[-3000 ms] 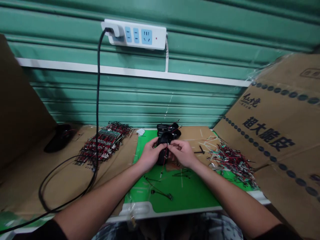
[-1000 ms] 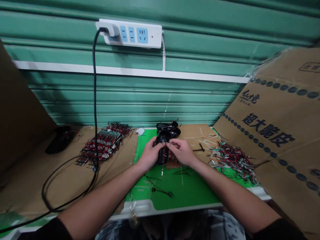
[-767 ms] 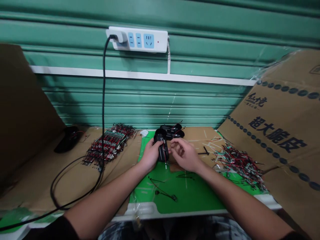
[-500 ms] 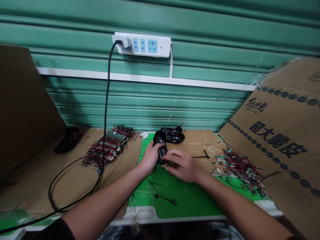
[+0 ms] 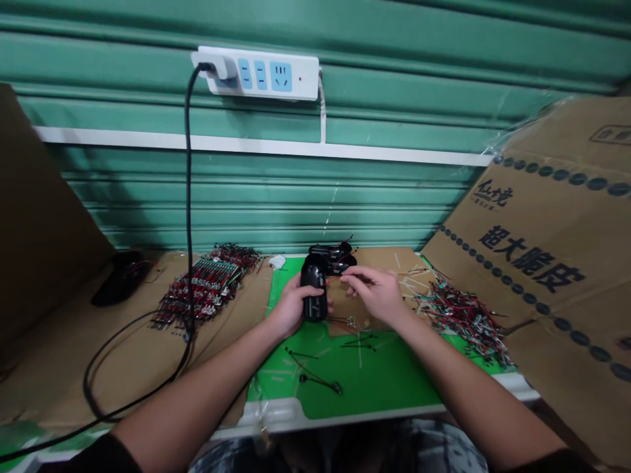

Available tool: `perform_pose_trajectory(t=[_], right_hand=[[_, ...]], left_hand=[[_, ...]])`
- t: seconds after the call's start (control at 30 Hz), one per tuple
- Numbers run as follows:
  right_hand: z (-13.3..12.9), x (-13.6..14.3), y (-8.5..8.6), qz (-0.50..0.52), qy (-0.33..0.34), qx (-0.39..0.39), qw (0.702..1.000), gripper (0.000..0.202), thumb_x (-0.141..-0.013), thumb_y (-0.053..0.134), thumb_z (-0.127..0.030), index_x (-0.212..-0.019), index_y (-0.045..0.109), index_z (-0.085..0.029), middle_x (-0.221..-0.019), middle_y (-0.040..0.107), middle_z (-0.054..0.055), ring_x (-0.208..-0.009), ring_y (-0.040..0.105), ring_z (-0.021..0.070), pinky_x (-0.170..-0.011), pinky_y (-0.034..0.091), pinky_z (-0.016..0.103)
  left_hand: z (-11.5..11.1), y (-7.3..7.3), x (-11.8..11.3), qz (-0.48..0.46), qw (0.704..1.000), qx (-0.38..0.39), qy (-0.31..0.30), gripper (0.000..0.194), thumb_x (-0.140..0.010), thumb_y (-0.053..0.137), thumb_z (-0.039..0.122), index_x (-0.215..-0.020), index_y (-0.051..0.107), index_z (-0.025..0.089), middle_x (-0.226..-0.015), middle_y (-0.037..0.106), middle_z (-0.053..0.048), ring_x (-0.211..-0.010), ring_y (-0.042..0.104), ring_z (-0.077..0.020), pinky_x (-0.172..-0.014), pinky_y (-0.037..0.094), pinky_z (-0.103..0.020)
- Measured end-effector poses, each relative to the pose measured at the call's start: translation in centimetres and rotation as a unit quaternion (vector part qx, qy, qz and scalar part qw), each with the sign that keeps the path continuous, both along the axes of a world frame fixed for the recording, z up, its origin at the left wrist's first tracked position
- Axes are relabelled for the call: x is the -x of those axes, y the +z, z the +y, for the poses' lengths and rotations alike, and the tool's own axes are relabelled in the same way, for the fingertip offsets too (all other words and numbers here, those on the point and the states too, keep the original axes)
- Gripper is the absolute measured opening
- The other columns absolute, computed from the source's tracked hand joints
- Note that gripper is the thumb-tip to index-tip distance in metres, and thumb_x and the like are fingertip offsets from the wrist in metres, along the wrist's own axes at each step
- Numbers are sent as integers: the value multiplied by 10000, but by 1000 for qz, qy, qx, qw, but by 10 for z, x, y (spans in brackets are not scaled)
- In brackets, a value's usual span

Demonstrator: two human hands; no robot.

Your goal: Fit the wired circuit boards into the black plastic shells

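My left hand [image 5: 290, 307] is closed around a glossy black plastic housing [image 5: 315, 299], thumb across its smooth face. Just right of its upper end, my right hand [image 5: 378, 295] pinches with thumb and fingertips. A thin red wire [image 5: 335, 278] seems to run from the housing to those fingertips. Beneath the hands lie small wired parts [image 5: 351, 322] with red leads. Behind the held housing, more black housings [image 5: 340, 263] with wires rest near the wall. A loose wire lead [image 5: 320, 383] lies on the green board [image 5: 384, 387] in front.
Bundled wired boards [image 5: 202, 292] lie on cardboard at left, near another black housing [image 5: 121, 279]. A heap of red and black wires [image 5: 466, 315] is at right. A black cable [image 5: 188, 197] hangs from the power strip [image 5: 266, 75]. Cardboard panels [image 5: 552, 243] flank both sides.
The housing has turned in my left hand, from its hollow, wired side to its smooth outer face. My right hand has moved off it, up and right. The camera view has shifted slightly.
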State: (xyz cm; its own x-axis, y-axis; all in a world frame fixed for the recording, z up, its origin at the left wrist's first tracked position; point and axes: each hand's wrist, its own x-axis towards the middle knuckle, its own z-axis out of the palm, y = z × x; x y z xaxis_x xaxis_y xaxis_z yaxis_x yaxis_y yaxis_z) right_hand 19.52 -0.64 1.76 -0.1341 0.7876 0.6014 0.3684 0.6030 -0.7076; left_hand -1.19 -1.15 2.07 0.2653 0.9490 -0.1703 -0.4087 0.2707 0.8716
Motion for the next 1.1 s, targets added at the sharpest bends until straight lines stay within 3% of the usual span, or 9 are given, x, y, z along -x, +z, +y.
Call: perform_pose_trajectory(t=[0.17,0.37,0.67,0.93,1.1], right_hand=[[-2,5,10,-57,-7,-111,992,112,-989,704,-244,-919,789,-222,-890,774,38,-816,720,185,-771,579,313],[-1,13,7,-58,-29,-153,986,128,-1003,693,-267,-946,797,-217,-906,691,54,-840,672,181,-760,565,310],[0,11,4,-84,-38,-163,982,156,-1017,676,-294,-963,804,-222,-898,678,56,-809,652,180,-747,567,313],[2,15,-5,-79,-36,-192,977,115,-1023,666,-254,-1021,771,-206,-931,702,67,-863,675,190,-804,574,325],[3,11,-3,-127,-45,-206,969,122,-1033,628,-236,-1014,745,-207,-934,714,80,-876,684,202,-806,585,340]], left_hand=[[-4,-8,-9,47,998,-21,-46,577,-665,841,311,-1143,535,206,-773,687,7,-584,705,-231,-519,621,-380],[-8,-10,-12,54,993,-32,-101,655,-743,816,435,-1291,540,205,-684,671,4,-538,695,-238,-476,569,-316],[-9,-5,-13,32,996,-15,-82,685,-760,806,550,-1301,567,204,-700,658,-8,-505,687,-245,-426,539,-310],[-8,-7,-13,39,996,-18,-81,555,-790,754,545,-1210,611,211,-711,666,-22,-519,704,-271,-421,544,-327],[-6,-9,-10,41,995,-25,-83,520,-805,725,557,-1162,625,192,-697,674,-38,-524,712,-274,-421,548,-316]])
